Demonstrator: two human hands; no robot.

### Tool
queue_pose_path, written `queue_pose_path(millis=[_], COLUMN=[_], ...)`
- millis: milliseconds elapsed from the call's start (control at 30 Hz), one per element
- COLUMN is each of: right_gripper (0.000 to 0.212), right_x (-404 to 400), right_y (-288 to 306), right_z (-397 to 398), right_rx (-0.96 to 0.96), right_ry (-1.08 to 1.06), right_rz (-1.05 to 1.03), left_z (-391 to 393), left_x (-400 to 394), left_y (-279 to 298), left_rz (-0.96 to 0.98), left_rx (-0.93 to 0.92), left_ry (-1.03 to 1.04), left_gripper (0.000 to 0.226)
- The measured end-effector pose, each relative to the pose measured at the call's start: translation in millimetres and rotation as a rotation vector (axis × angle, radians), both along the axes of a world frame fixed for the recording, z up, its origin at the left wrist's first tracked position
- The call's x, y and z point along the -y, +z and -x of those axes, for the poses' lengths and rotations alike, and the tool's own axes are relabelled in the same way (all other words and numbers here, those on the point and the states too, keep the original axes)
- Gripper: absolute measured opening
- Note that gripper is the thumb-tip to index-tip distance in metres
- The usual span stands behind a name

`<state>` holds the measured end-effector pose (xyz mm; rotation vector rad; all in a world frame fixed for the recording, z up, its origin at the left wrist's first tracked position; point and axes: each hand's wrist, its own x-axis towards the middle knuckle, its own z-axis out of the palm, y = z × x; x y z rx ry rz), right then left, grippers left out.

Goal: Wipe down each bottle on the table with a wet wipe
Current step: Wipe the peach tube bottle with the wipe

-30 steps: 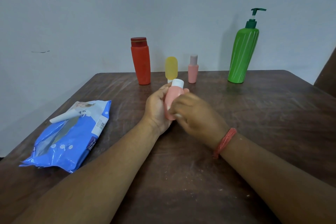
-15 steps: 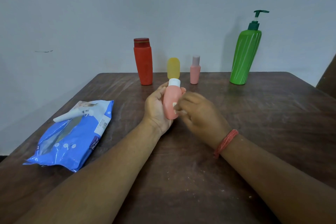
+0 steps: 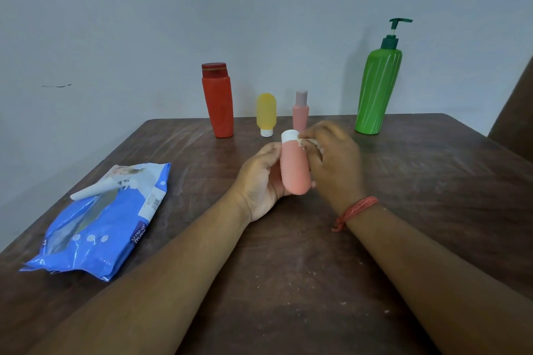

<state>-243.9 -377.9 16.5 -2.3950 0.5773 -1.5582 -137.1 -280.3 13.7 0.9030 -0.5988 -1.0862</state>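
Note:
My left hand (image 3: 259, 179) grips a small salmon-pink bottle (image 3: 294, 168) with a white cap, held upright above the middle of the table (image 3: 432, 196). My right hand (image 3: 334, 158) pinches a small white wet wipe (image 3: 310, 143) against the bottle's shoulder, just under the cap. Most of the wipe is hidden in my fingers. At the back of the table stand a red bottle (image 3: 218, 101), a yellow tube (image 3: 266, 114) on its white cap, a small pink bottle (image 3: 300, 109) and a tall green pump bottle (image 3: 376, 86).
A blue pack of wet wipes (image 3: 101, 219) lies at the left of the table with its flap lifted. The wall rises right behind the row of bottles. A dark chair back (image 3: 516, 112) shows at the right edge.
My right hand has moved the wipe up the pink bottle, from its lower body to the shoulder near the cap. The left hand has kept its hold on the bottle.

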Motion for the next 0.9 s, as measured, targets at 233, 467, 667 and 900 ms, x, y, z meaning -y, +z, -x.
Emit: queue_pose_path(millis=[233,467,667,900], right_gripper=[0.016,0.02,0.033,0.037], right_x=[3.9,-8.1,-20.5,-34.6], right_y=[-2.3,1.7,10.3,11.6], right_z=[5.8,4.2,3.2,3.7], right_rx=[-0.066,-0.214,-0.177,-0.265], right_ry=[0.044,0.116,0.139,0.184], right_rz=[0.116,0.298,0.165,0.068], left_z=[-1.1,-3.3,-1.7,-10.9], left_x=[5.3,8.6,7.1,13.7], left_y=[-4.2,-10.9,-9.7,-10.8], left_rz=[-0.021,0.009,0.001,-0.008], left_rx=[0.13,0.192,0.165,-0.001], left_ry=[0.042,0.01,-0.002,0.007], left_gripper=[0.03,0.028,0.035,0.084])
